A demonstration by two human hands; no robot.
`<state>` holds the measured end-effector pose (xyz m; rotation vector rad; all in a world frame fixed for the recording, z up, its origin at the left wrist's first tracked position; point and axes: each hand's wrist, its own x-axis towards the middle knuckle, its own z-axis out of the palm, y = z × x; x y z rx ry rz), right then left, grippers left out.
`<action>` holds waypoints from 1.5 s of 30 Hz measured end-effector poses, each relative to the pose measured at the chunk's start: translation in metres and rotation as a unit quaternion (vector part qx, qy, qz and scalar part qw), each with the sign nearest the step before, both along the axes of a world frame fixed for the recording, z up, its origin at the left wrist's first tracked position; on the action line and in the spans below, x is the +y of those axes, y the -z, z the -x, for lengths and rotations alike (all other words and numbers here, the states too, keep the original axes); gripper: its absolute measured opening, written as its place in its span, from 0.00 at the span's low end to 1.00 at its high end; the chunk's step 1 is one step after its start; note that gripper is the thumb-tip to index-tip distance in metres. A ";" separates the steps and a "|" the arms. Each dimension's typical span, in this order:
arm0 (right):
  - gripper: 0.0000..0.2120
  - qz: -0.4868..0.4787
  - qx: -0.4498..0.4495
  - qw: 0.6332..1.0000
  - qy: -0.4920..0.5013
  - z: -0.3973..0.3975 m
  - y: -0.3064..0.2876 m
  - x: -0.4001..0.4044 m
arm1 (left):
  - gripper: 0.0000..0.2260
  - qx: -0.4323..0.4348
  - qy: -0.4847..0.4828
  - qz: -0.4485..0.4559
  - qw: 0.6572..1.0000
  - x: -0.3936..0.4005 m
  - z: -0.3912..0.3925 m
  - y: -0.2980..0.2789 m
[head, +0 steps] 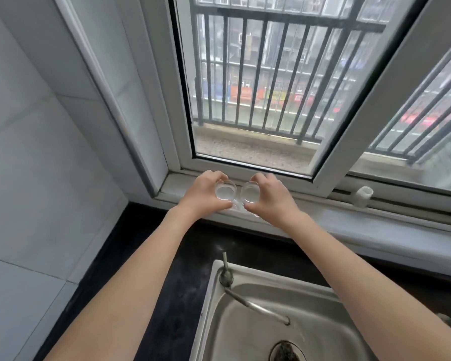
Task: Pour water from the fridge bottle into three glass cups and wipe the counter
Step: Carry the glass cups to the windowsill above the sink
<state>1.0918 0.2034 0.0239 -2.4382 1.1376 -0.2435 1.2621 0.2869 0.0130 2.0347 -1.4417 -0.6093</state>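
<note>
Two clear glass cups stand side by side on the white window sill (323,217) behind the sink. My left hand (202,190) grips the left glass cup (225,192) from the left, fingers curled over its rim. My right hand (270,194) grips the right glass cup (250,194) from the right. The two cups almost touch. Something clear, perhaps a third cup (236,205), shows just below and between them, mostly hidden. No fridge bottle is in view.
A steel sink (245,332) with a curved tap (255,306) lies below my arms, set in a dark counter (172,256). A small white cylinder (362,195) sits on the window track to the right. White tiled wall stands on the left; barred window ahead.
</note>
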 end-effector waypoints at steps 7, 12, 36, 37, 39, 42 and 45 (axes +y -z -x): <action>0.27 -0.017 -0.013 1.000 0.008 -0.027 0.022 -0.013 | 0.28 0.009 -0.009 -0.008 1.000 -0.020 -0.024 0.022; 0.27 -0.022 0.002 1.000 0.018 -0.030 0.032 -0.018 | 0.30 0.012 -0.019 -0.011 1.000 -0.025 -0.028 0.033; 0.27 -0.010 -0.011 0.999 0.038 -0.023 0.020 -0.008 | 0.31 -0.010 0.015 0.013 1.000 -0.012 -0.019 0.021; 0.25 -0.003 -0.018 0.999 0.040 -0.021 0.015 -0.004 | 0.29 -0.012 0.012 0.019 1.000 -0.008 -0.017 0.015; 0.22 0.017 -0.033 0.998 0.043 -0.014 0.004 0.004 | 0.24 -0.016 0.005 0.034 0.999 0.004 -0.013 0.003; 0.18 0.050 -0.060 0.996 0.034 0.002 -0.017 0.023 | 0.17 -0.030 -0.001 0.055 0.998 0.028 -0.002 -0.020; 0.17 0.078 -0.077 0.994 0.017 0.022 -0.042 0.052 | 0.14 -0.059 0.000 0.073 0.996 0.062 0.016 -0.049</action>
